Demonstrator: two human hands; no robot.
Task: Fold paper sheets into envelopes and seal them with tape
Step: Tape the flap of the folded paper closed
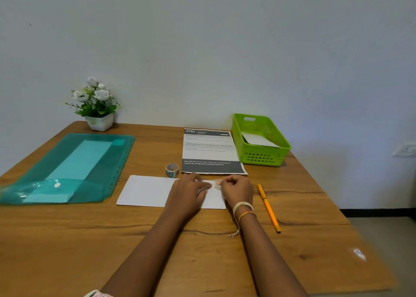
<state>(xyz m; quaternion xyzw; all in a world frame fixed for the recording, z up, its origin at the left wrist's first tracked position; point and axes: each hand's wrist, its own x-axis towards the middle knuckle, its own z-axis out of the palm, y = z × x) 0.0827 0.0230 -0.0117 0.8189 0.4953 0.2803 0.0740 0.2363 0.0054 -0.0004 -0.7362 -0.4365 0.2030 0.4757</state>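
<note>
A folded white paper sheet (146, 191) lies flat on the wooden table in front of me. My left hand (189, 191) rests on its right part, fingers stretched toward a small clear roll of tape (217, 183). My right hand (237, 189) pinches that roll with curled fingers at the paper's upper right edge. A second, patterned tape roll (172, 169) stands just beyond the paper.
A printed sheet (211, 152) lies behind my hands. A green basket (276, 155) with folded paper inside stands at the back right. An orange pen (269, 207) lies to the right. A teal plastic folder (74, 168) is at left, a flower pot (99, 121) behind it.
</note>
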